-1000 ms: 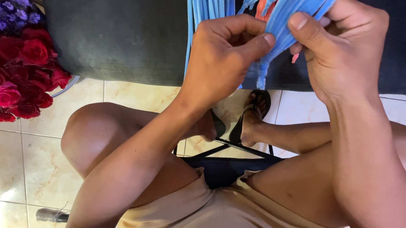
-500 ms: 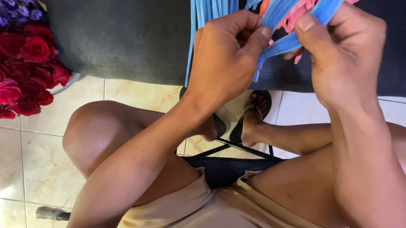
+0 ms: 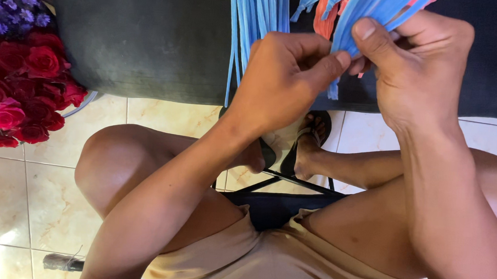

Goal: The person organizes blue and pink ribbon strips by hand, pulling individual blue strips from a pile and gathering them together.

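The blue strips (image 3: 256, 19) hung from above the frame, long axis running straight down, and lay just ahead of both hands against a dark cushioned surface (image 3: 151, 41). The right hand (image 3: 419, 69) was on them, thumb and fingers pinched around a slanting bunch of blue strips with a few orange ones (image 3: 325, 20) behind. The left hand (image 3: 280, 84) sat just beside it, fingers curled narrow, thumb tip touching the lower end of that same bunch; whether it truly gripped a strip could not be told. A second bunch hung free to the left of the left hand. Below were bare knees, a sandalled foot (image 3: 311, 143) and pale tiled floor (image 3: 3, 199). Red roses (image 3: 16, 91) and purple flowers (image 3: 6, 7) stood at the left.
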